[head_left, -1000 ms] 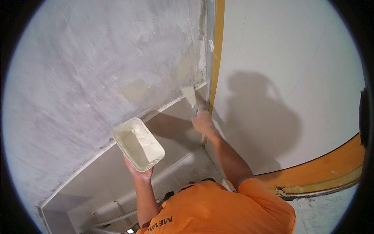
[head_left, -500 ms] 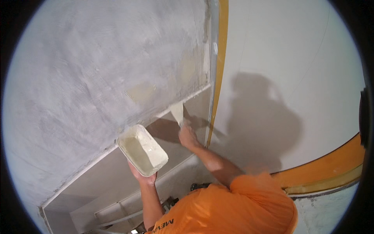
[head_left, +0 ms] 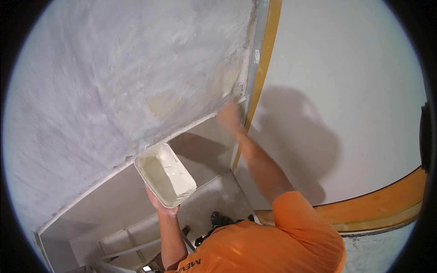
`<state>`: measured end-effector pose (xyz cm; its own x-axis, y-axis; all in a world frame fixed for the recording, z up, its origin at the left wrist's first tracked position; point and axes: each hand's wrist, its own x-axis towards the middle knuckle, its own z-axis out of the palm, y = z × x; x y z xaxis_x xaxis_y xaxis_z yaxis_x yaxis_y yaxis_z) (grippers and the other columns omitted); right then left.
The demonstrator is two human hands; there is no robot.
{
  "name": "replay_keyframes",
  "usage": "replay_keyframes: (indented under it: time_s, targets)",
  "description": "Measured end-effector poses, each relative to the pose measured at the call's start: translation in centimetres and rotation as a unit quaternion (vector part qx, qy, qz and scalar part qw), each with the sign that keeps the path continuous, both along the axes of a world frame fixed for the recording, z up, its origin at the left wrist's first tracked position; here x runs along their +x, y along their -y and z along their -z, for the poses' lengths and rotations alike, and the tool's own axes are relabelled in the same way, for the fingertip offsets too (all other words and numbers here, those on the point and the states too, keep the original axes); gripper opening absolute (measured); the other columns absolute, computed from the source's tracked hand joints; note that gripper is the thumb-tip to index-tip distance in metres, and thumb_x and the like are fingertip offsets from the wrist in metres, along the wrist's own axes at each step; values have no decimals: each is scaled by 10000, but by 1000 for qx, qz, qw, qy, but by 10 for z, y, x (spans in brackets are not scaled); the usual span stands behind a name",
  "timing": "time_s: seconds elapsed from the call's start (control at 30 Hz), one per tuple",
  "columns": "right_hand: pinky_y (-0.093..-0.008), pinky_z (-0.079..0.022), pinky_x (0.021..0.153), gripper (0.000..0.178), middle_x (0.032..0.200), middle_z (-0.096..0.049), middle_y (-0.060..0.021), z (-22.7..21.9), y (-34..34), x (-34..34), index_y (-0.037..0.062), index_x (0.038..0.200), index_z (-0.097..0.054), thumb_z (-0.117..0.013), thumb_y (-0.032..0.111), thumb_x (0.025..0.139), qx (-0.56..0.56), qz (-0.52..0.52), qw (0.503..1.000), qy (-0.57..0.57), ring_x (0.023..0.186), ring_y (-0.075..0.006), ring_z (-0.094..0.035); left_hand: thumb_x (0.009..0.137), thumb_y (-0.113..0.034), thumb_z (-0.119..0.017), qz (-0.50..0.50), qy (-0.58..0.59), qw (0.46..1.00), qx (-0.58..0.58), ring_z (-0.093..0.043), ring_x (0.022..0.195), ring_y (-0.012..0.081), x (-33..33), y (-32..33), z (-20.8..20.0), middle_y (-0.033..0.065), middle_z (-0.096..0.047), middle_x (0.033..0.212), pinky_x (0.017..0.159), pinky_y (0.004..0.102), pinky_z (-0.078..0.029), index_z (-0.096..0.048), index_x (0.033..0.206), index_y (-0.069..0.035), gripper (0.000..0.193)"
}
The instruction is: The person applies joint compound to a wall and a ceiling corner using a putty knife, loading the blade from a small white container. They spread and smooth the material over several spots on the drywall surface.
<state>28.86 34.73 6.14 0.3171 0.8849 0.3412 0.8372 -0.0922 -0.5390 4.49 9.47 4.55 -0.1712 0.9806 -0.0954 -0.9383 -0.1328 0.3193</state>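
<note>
Nearest is the person's orange T-shirt (head_left: 261,245), with dark capital lettering (head_left: 189,266) printed on it, partly lost in the folds; beyond it the left forearm reaches up to the left hand (head_left: 162,203), whose fingers are bent around the underside of a rectangular plastic tub (head_left: 185,197), grasping it from below; the tub lies directly above those fingers, tilted so that its open top faces the camera; inside, white filler (head_left: 177,175) coats one part thickly, while a smoother beige area shows beside it, and dried smears crust the rim; I can see no label on the tub's visible sides; a black shoe (head_left: 217,219) shows on the floor past the shirt's edge; farther out, the right hand (head_left: 229,116) is blurred, its fingers seemingly curled, though I cannot tell what they grasp, and it lies well apart from the tub; it overlaps the pale lower edge of the plastered wall (head_left: 118,73), near the corner, and contact cannot be told; beige patches mark that wall close by; to the right run a yellow strip (head_left: 268,41) and a smooth white panel (head_left: 350,68) bearing a dark shadow (head_left: 300,141).
</note>
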Motion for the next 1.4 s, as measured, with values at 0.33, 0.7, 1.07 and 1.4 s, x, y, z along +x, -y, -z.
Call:
replay_keyframes:
  time_s: [0.33, 0.7, 1.07, 1.4]
  targets:
    - [-582, -484, 1031, 582, 1219, -631, -389, 22, 105, 6, -107, 1406, -392, -652, 151, 954, -195, -159, 962, -102, 1165, -546, -621, 1085, -469, -415, -22, -2, 999, -31, -669, 1221, 340, -7, 4, 11, 112, -649, 1389, 1012, 543, -579, -539, 1466, -101, 545]
    - [-557, -502, 1012, 513, 1199, -653, -340, -37, 3, -22, -167, 1363, -428, -609, 82, 953, -61, -128, 990, 1, 1144, -503, -647, 1085, -444, -424, -66, -67, 996, -11, -664, 1206, 297, -7, -1, 3, 85, -651, 1354, 1011, 487, -579, -539, 1448, -98, 515]
    - [-549, -545, 890, 400, 1087, -701, -309, 61, 107, 21, -53, 1276, -561, -649, 143, 938, -161, -169, 968, -93, 1009, -480, -693, 1079, -448, -438, -21, -22, 999, -11, -660, 1225, 341, -6, -5, 9, 114, -641, 1388, 1010, 543, -579, -544, 1455, -91, 529]
    - [-299, -376, 434, 140, 682, -504, -7, 91, 54, 102, 54, 900, -589, -611, 152, 998, -183, -138, 794, -564, 516, -122, -488, 1071, -492, -431, -49, -55, 996, -52, -637, 1247, 302, -9, 10, 9, 70, -634, 1392, 1054, 497, -546, -539, 1467, -119, 554]
